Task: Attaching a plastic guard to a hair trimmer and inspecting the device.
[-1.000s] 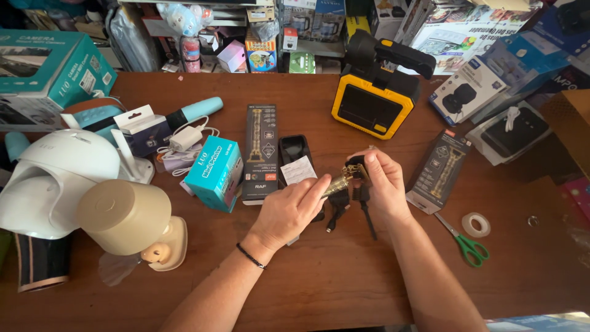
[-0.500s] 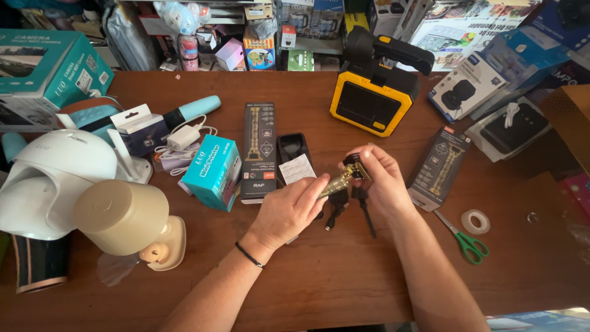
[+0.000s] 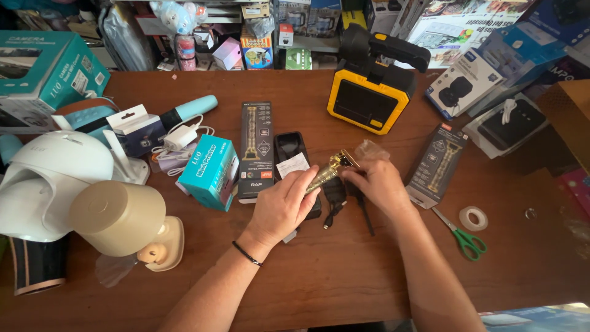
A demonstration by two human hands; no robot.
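Left hand point(image 3: 284, 206): closed around the lower body of a gold-coloured hair trimmer point(image 3: 327, 173), which it holds tilted above the middle of the brown worktop point(image 3: 344, 283), blade end up and to the right. Right hand point(image 3: 381, 183): fingers curled and pinched at the trimmer's blade end, with a scrap of clear plastic wrap point(image 3: 370, 149) showing just above the knuckles; whether the wrap is gripped cannot be told.

Beneath the hands: a black tray point(image 3: 294, 154) carrying a white slip of paper, and a black cord point(image 3: 335, 206) lying loose on the wood. Just left of the tray, a tall dark trimmer box point(image 3: 256, 144) lies flat, and a teal box point(image 3: 209, 171) leans beside it. To the right, a second dark trimmer box point(image 3: 437, 163) lies near the right forearm, with green-handled scissors point(image 3: 462, 237) and a roll of clear tape point(image 3: 473, 217) below it. A yellow and black lamp point(image 3: 369, 98) stands behind the hands. At far left, a white dome-shaped device point(image 3: 46, 178) and a beige fan point(image 3: 126, 221) crowd the worktop.

Open room: bare wood extends along the near edge, between and beside the forearms; the far edge is lined with stacked boxes.
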